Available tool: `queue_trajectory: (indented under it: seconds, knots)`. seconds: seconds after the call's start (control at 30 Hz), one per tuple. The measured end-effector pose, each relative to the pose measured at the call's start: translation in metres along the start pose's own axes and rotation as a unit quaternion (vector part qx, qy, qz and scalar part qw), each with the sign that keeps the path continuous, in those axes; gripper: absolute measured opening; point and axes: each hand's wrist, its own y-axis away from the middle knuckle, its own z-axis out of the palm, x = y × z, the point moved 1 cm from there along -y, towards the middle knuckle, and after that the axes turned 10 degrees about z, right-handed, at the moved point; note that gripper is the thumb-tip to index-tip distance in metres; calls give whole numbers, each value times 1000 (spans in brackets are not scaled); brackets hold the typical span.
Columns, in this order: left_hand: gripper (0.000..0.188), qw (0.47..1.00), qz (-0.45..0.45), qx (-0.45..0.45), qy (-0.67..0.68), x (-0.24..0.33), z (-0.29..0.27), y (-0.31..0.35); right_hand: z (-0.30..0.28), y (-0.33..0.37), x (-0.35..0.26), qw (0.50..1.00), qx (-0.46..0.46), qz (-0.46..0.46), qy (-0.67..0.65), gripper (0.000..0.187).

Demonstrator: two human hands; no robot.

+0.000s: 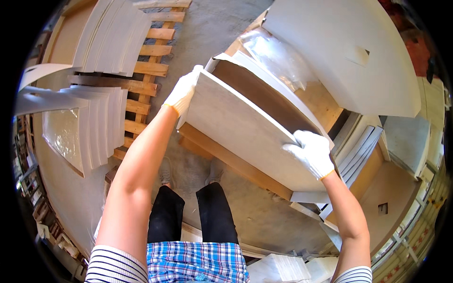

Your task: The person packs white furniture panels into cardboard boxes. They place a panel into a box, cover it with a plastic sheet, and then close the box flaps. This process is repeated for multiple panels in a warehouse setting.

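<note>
Tilted in front of my legs stands a large pale grey rectangular panel (236, 125). My left hand (185, 89), in a white knit glove, is closed round its upper left corner. My right hand (311, 152), gloved alike, grips the top edge near the right end, thumb on the near face. Just behind the panel is a brown cardboard sheet (255, 99), with a white-edged piece beyond it. The panel's far face is hidden. Below its lower edge runs a brown cardboard strip (236, 160).
Clear plastic film (278, 56) lies behind, under a big white sheet (349, 52) at upper right. Stacked white packs (104, 127) stand by a wooden pallet (148, 89) on the left. Open cardboard (387, 198) and grey strips (361, 153) lie right. More white slabs (283, 269) sit near me.
</note>
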Motion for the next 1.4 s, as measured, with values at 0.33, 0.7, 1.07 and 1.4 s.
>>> queue_trajectory:
  seconds: [0.33,0.7,1.07,1.4]
  knots:
    - [45,682,654,27,-327,125,52,104,-50,13,-9,995,90,36,8,32]
    - [39,642,500,-166,-558,115,86,120,-23,51,-26,972,233,-20,23,22]
    - [39,940,273,-37,-203,94,87,274,16,109,-73,993,105,42,37,13]
    - [36,902,-163,-2,399,28,79,272,43,168,-94,989,97,86,73,25]
